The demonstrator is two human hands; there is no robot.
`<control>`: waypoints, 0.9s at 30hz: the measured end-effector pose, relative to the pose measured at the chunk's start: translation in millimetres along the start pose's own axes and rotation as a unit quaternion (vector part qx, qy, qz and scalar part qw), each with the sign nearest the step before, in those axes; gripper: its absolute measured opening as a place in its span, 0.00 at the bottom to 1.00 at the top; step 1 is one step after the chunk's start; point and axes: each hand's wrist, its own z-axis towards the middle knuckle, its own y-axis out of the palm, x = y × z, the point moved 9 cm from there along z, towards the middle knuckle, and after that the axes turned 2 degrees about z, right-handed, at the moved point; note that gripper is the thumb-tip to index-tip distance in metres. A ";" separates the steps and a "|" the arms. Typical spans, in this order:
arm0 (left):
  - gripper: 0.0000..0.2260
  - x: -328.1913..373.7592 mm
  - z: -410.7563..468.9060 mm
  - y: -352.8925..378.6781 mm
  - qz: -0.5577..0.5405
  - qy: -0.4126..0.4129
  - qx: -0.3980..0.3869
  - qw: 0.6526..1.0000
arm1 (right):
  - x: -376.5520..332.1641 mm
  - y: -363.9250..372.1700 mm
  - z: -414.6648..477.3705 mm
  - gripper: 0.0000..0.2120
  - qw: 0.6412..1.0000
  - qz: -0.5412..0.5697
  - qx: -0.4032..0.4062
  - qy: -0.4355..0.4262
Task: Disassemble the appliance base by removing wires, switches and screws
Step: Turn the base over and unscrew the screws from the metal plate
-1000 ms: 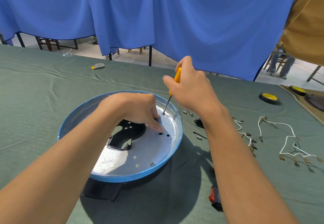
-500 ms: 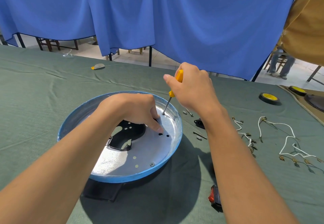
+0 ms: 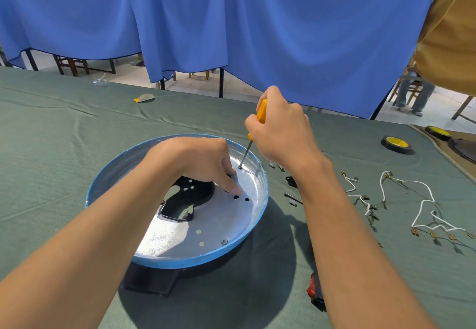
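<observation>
The round, blue-rimmed metal base (image 3: 219,221) is set on the cloth-covered tabletop (image 3: 64,148), pressed by the curled fingers of the left hand (image 3: 195,158); a yellow-handled screwdriver (image 3: 262,112) is gripped in the closed fingers of the right hand (image 3: 283,135).

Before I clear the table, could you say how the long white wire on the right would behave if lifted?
The white wire lies in loose bends, so it is probably floppy and light. Its branches end in metal terminals, which would likely dangle and could snag the shorter wires nearby.
</observation>
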 end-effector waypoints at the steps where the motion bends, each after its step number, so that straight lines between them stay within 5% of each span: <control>1: 0.14 -0.3 0.0 -0.1 0.001 -0.001 0.001 1.000 | -1.4 0.4 -0.3 0.09 1.000 0.007 -0.004 -0.003; 6: 0.13 0.2 -0.2 0.0 -0.004 0.004 0.001 1.000 | -7.3 -0.1 -2.3 0.15 1.000 -0.014 0.002 -0.010; 20: 0.13 1.2 -0.5 -0.9 0.004 0.005 0.007 1.000 | -13.5 -4.3 0.9 0.12 0.997 -0.029 0.009 -0.071; 27: 0.13 -1.4 0.6 0.0 0.002 0.002 0.008 1.000 | -0.2 0.6 -4.0 0.15 0.995 -0.094 -0.012 0.013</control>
